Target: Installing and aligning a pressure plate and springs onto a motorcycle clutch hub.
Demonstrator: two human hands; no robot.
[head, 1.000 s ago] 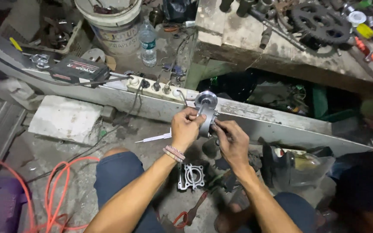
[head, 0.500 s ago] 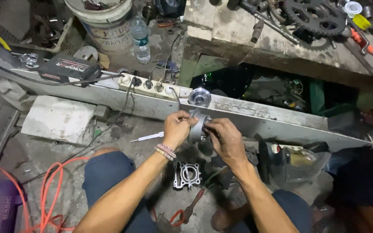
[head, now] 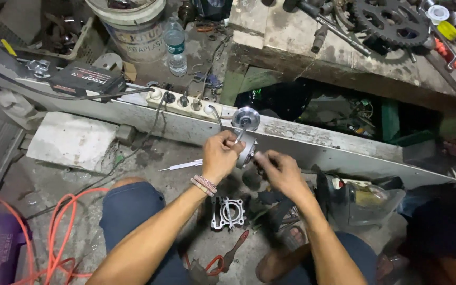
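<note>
Concrete floor [head: 196,158], cluttered workbench [head: 291,37] beyond

A dirty concrete floor [head: 80,211] is carrying a metal cylinder block [head: 228,212], a red-handled brush [head: 234,252], orange cable [head: 43,232] looping at the left and a pale slab [head: 69,140]. Farther back, a white bucket [head: 133,24] and a plastic water bottle [head: 175,45] are standing on it. A worn table [head: 291,37] is bearing a black sprocket [head: 391,21] and scattered tools.

left hand [head: 221,154] gripping metal part [head: 247,149], right hand [head: 279,171] beside
</note>
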